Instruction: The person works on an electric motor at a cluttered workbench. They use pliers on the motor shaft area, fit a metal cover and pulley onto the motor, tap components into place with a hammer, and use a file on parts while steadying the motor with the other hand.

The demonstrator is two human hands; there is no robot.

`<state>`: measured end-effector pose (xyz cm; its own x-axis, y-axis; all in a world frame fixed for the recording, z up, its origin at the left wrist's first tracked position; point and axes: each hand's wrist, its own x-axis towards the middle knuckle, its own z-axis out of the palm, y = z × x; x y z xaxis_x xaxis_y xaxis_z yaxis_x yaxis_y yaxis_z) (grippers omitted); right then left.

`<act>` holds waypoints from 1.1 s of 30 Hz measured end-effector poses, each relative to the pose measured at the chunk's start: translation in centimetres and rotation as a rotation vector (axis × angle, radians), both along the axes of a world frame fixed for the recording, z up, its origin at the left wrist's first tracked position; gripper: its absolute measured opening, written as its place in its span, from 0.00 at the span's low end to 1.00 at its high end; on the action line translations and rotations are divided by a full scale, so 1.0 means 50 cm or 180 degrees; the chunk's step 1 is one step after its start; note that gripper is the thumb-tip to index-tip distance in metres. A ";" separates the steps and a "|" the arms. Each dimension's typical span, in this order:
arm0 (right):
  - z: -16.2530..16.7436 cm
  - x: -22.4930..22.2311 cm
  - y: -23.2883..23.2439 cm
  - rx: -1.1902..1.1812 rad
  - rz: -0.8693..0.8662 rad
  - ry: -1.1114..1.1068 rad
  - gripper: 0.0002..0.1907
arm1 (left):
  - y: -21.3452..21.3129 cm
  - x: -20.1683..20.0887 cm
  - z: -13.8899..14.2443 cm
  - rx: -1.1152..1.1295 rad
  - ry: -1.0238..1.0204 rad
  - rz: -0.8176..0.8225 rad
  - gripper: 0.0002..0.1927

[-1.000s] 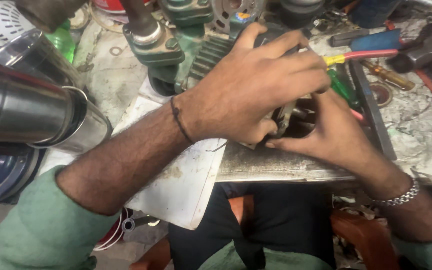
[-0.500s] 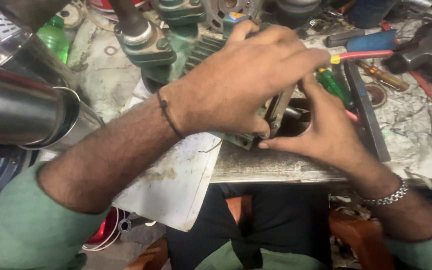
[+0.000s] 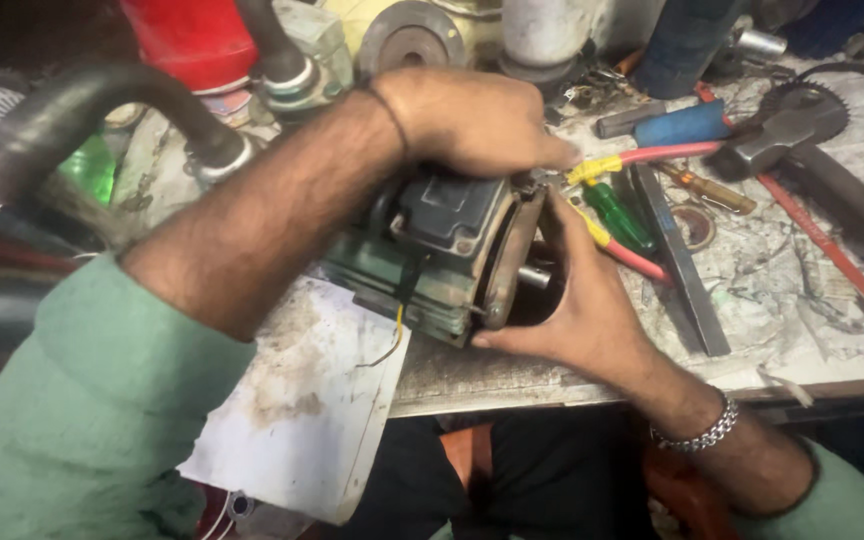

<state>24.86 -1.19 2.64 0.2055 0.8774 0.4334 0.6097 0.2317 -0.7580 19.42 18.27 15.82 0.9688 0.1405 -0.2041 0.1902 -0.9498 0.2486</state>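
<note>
A person in green sleeves grips a small green electric motor [image 3: 432,255] with both bare hands at the near edge of a cluttered bench [image 3: 552,375]. The left hand [image 3: 472,120] comes over the top of the motor, its fingers [image 3: 542,150] clenched around the upper rim of the worn round end cover [image 3: 512,255]. The right hand [image 3: 577,300] cups that end cover from the front, thumb at its lower edge and fingers curled along its far side, with the short metal shaft [image 3: 534,275] poking out toward the palm. A dark box sits on top of the motor body, and a thin yellow wire [image 3: 395,335] dangles beneath it over a stained white sheet [image 3: 302,420] that overhangs the bench edge.

Just beyond the right hand lie a green-handled screwdriver [image 3: 617,215], a red cable with yellow ends [image 3: 652,155] and a flat dark metal bar [image 3: 677,260]. Farther right rest a hammer [image 3: 782,140] and what appears to be a toothed wheel [image 3: 802,100], partly hidden. A black hose [image 3: 82,105] curves at the left, near a red container [image 3: 192,40].
</note>
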 end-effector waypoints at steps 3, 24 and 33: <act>-0.002 0.000 -0.004 -0.0070 0.0029 -0.0024 0.72 | 0.008 -0.004 -0.023 -0.0025 0.0024 0.0015 0.31; -0.015 0.009 -0.008 -0.0114 0.0167 -0.0185 0.76 | 0.002 -0.017 -0.027 -0.0446 -0.0473 -0.0203 0.22; -0.018 0.019 -0.009 -0.0176 0.0321 -0.0202 0.78 | -0.010 -0.009 -0.018 -0.0436 -0.0059 -0.0172 0.21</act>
